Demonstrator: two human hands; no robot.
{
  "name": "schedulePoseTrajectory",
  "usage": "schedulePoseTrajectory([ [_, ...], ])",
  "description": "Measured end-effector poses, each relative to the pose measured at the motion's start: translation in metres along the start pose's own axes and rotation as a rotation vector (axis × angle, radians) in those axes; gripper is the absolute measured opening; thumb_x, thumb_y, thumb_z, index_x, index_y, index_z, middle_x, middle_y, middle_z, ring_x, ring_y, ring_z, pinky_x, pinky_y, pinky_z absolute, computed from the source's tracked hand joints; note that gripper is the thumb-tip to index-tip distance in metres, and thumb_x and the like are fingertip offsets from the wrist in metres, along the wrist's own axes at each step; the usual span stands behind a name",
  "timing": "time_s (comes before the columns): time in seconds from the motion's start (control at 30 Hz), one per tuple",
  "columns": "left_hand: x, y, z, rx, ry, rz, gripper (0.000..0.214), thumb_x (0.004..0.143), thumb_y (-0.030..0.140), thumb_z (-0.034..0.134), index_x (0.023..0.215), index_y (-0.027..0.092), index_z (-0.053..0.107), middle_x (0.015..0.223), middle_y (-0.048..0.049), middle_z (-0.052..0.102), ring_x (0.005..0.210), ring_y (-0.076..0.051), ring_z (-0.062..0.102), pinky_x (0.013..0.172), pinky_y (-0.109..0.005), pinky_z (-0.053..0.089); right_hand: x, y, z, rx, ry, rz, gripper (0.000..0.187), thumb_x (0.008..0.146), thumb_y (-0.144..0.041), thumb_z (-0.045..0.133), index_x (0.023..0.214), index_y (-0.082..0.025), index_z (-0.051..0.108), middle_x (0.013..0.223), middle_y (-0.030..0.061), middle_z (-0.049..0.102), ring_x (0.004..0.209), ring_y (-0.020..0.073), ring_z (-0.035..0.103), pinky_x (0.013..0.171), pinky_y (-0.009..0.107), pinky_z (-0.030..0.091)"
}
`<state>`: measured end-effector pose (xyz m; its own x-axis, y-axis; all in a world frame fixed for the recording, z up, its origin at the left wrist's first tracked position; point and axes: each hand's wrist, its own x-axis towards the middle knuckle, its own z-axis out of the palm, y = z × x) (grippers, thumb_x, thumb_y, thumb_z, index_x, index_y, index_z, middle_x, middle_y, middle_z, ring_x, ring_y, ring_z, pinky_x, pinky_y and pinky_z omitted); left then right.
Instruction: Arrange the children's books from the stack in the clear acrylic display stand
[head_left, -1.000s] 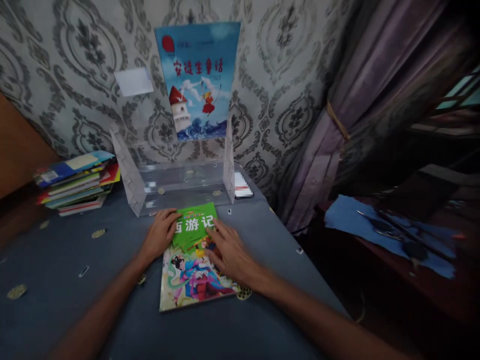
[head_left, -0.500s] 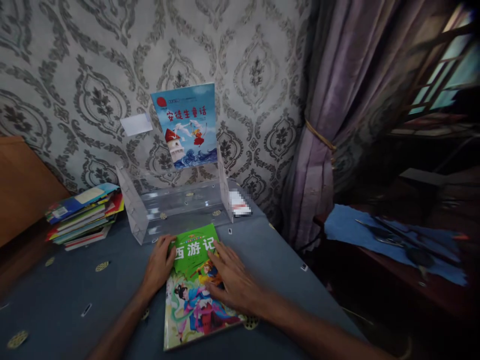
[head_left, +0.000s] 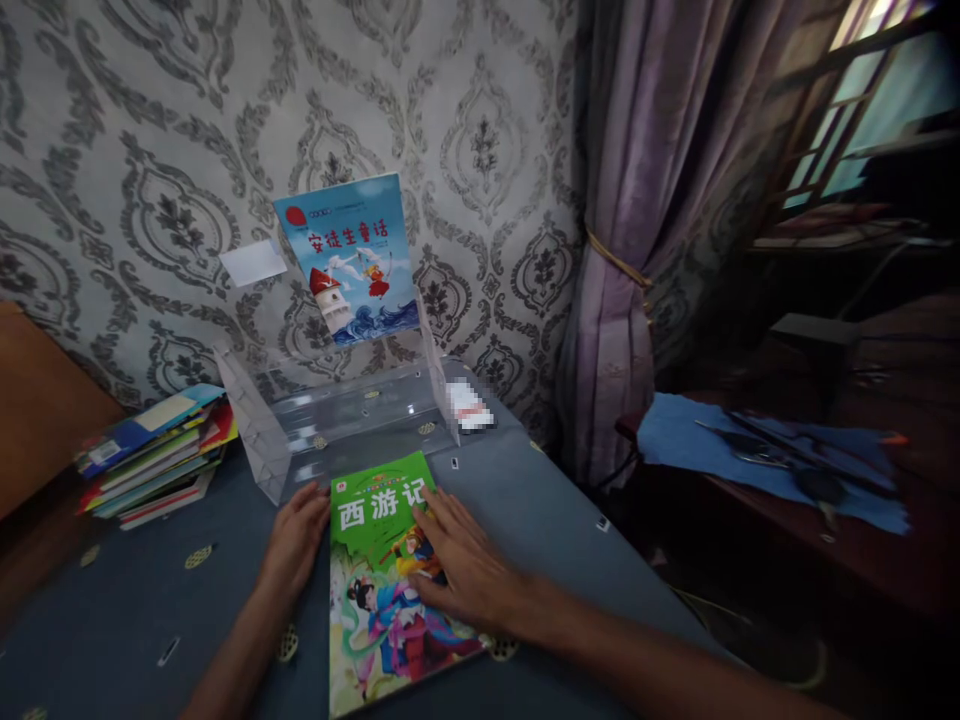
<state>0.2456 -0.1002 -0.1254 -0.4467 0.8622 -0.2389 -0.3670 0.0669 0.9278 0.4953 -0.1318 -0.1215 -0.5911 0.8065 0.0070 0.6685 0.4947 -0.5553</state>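
- Head view: the green book (head_left: 390, 580) lies flat near the bench's (head_left: 540, 500) front edge. Our right hand (head_left: 465, 570), grip released, presses its cover, likely to steady it.
- Our left hand (head_left: 294, 540), grip released too, touches the book's left edge, just before the clear stand (head_left: 352, 420).

Home room, damask wallpaper (head_left: 150, 150), tied purple curtain (head_left: 637, 230), children's books (head_left: 150, 455)

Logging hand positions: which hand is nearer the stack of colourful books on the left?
Left. The left hand lies at the left edge of the green picture book, toward the stack; the right hand rests on its cover.
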Motion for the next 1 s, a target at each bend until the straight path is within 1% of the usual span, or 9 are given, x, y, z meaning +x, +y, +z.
schedulePoseTrajectory([
  [0.23, -0.025, -0.001, 0.012, -0.007, -0.179, -0.283, 0.015, 0.083, 0.004, 0.062, 0.094, 0.010, 0.069, 0.086, -0.0114, 0.078, 0.083, -0.027, 0.077, 0.079, -0.037, 0.064, 0.001, 0.002, 0.003, 0.038, 0.025, -0.013, 0.084, 0.089, -0.039, 0.062, 0.156, -0.001, 0.030, 0.165, 0.0258, 0.017, 0.154, 0.0371, 0.012, 0.126, 0.054, 0.017],
  [0.5, -0.019, -0.006, 0.004, -0.018, -0.182, -0.269, 0.018, 0.088, 0.021, 0.067, 0.104, 0.013, 0.068, 0.102, -0.0122, 0.078, 0.093, -0.028, 0.077, 0.084, -0.040, 0.064, 0.001, 0.013, 0.010, 0.114, 0.138, -0.077, 0.072, 0.096, -0.040, 0.053, 0.155, -0.005, 0.033, 0.166, 0.0249, 0.014, 0.155, 0.0335, 0.013, 0.124, 0.052, 0.025],
  [0.63, -0.030, 0.002, 0.013, -0.027, -0.140, -0.148, 0.018, 0.089, 0.024, 0.064, 0.103, 0.015, 0.069, 0.100, -0.0100, 0.078, 0.094, -0.027, 0.076, 0.084, -0.039, 0.064, 0.006, 0.022, 0.021, 0.295, 0.344, -0.084, 0.070, 0.101, -0.040, 0.041, 0.161, -0.012, 0.018, 0.169, 0.0168, 0.011, 0.156, 0.0246, 0.014, 0.125, 0.046, 0.024],
  [0.7, -0.036, 0.008, 0.020, -0.039, -0.116, -0.063, 0.017, 0.087, 0.025, 0.066, 0.100, 0.015, 0.069, 0.097, -0.0087, 0.078, 0.093, -0.027, 0.076, 0.085, -0.039, 0.064, 0.013, 0.024, 0.023, 0.405, 0.451, -0.069, 0.071, 0.100, -0.041, 0.042, 0.161, -0.015, 0.019, 0.165, 0.0157, 0.024, 0.154, 0.0237, 0.020, 0.125, 0.046, 0.025],
  [0.77, -0.041, 0.016, 0.028, -0.045, -0.090, 0.032, 0.018, 0.085, 0.028, 0.068, 0.098, 0.016, 0.069, 0.092, -0.0074, 0.078, 0.092, -0.026, 0.076, 0.084, -0.039, 0.064, 0.023, 0.023, 0.017, 0.539, 0.506, -0.057, 0.066, 0.097, -0.044, 0.045, 0.154, -0.015, 0.034, 0.152, 0.0170, 0.047, 0.145, 0.0269, 0.038, 0.119, 0.047, 0.033],
  [0.83, -0.043, 0.024, 0.036, -0.031, -0.085, 0.140, 0.023, 0.084, 0.034, 0.069, 0.099, 0.017, 0.070, 0.090, -0.0064, 0.078, 0.093, -0.026, 0.076, 0.086, -0.039, 0.063, 0.037, 0.018, 0.004, 0.703, 0.500, -0.054, 0.053, 0.094, -0.050, 0.046, 0.132, -0.015, 0.056, 0.121, 0.0146, 0.067, 0.119, 0.0278, 0.060, 0.102, 0.043, 0.048],
  [0.87, -0.043, 0.028, 0.040, -0.012, -0.094, 0.204, 0.026, 0.085, 0.039, 0.069, 0.100, 0.018, 0.070, 0.092, -0.0061, 0.078, 0.095, -0.026, 0.075, 0.087, -0.039, 0.062, 0.045, 0.014, -0.005, 0.795, 0.498, -0.023, 0.048, 0.094, -0.054, 0.043, 0.115, -0.015, 0.063, 0.103, 0.0117, 0.070, 0.102, 0.0267, 0.064, 0.089, 0.039, 0.052],
  [0.93, -0.039, 0.039, 0.048, 0.046, -0.096, 0.349, 0.034, 0.087, 0.048, 0.066, 0.104, 0.019, 0.070, 0.100, -0.0055, 0.077, 0.101, -0.025, 0.073, 0.092, -0.037, 0.060, 0.062, 0.004, -0.024, 0.916, 0.604, 0.041, 0.048, 0.092, -0.063, 0.043, 0.090, -0.018, 0.062, 0.083, 0.0049, 0.064, 0.085, 0.0217, 0.060, 0.074, 0.031, 0.049],
  [1.0, -0.035, 0.053, 0.057, 0.122, -0.037, 0.517, 0.040, 0.090, 0.055, 0.061, 0.109, 0.021, 0.069, 0.109, -0.0052, 0.075, 0.109, -0.023, 0.070, 0.097, -0.035, 0.057, 0.079, -0.006, -0.044, 0.939, 0.772, 0.025, 0.052, 0.089, -0.071, 0.045, 0.078, -0.020, 0.054, 0.073, -0.0004, 0.055, 0.075, 0.0171, 0.052, 0.066, 0.026, 0.041],
])
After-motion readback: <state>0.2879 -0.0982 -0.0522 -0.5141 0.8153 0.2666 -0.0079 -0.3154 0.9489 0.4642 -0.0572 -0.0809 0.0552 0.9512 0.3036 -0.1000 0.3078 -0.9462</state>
